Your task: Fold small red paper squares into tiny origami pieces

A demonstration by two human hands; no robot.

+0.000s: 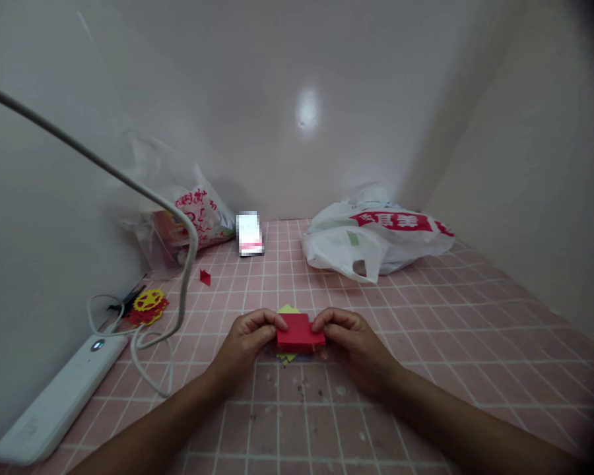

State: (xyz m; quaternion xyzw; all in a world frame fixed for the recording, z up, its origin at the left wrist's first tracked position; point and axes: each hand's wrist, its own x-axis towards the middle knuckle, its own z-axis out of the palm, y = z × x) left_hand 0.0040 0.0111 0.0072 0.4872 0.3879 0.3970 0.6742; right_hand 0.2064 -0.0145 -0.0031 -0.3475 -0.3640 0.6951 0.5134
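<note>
Where your left hand [251, 335] and right hand [349, 334] pinch: red piece [296, 330]; keep its edges level
Yellow piece [288, 309]: behind, between your hands

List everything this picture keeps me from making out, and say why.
All in the head view:
- Yellow piece's full outline: covered by the red piece.
- Phone screen's text: pixelated.
- White bag's contents, if any: hidden by crumpled plastic.
- Cable's upper end: cut off by the left edge.

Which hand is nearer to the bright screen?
Left. The left hand is almost straight in front of the bright screen; the right hand is farther off, in front and to the right.
</note>
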